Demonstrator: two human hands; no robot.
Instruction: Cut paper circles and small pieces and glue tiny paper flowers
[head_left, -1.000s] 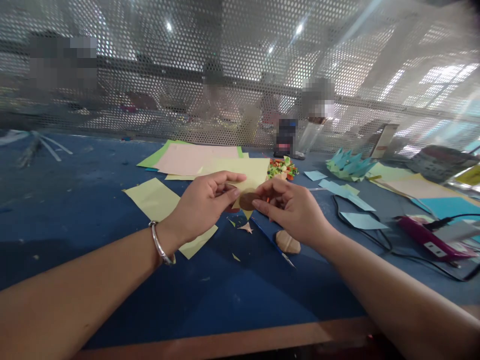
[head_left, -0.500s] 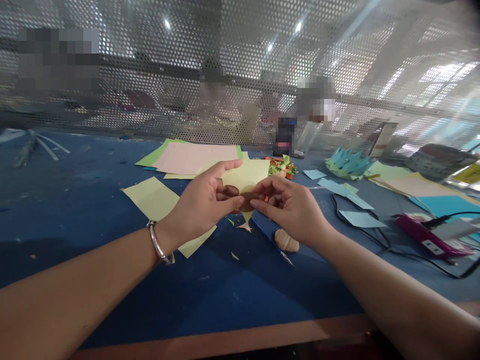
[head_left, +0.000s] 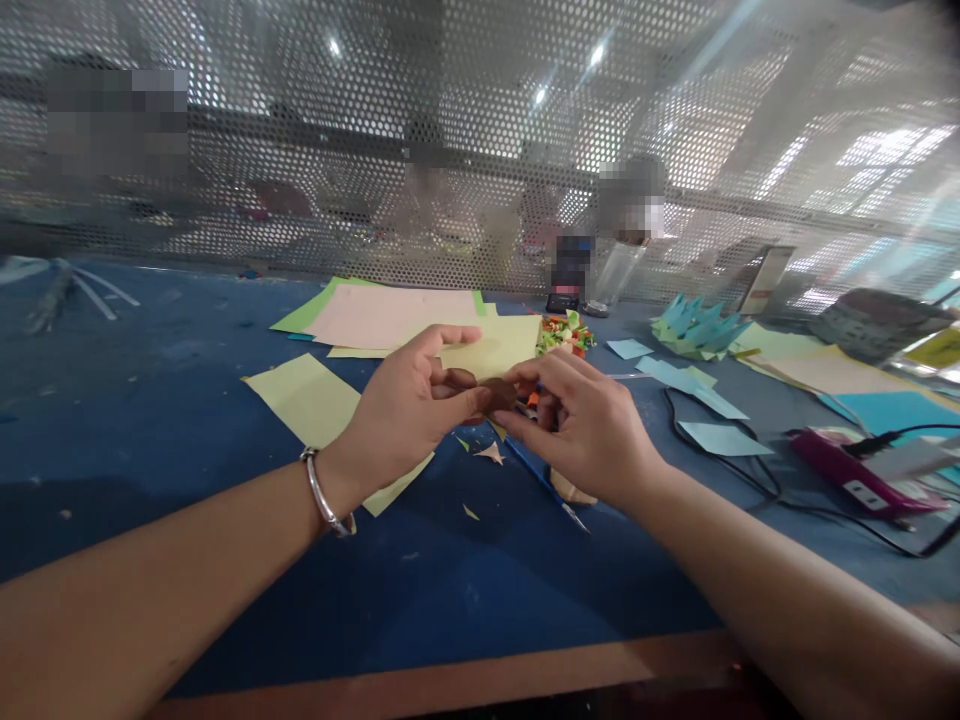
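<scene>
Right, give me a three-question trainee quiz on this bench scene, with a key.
1. True or false: both hands pinch the same small brown paper piece.
2. Which wrist wears the silver bangle? A) left B) right C) neither
3. Fill in: the pink glue gun lies on the person's ____ side of the blue table.

Key: 1 true: the left hand and right hand meet on it. 2 A. 3 right.
</scene>
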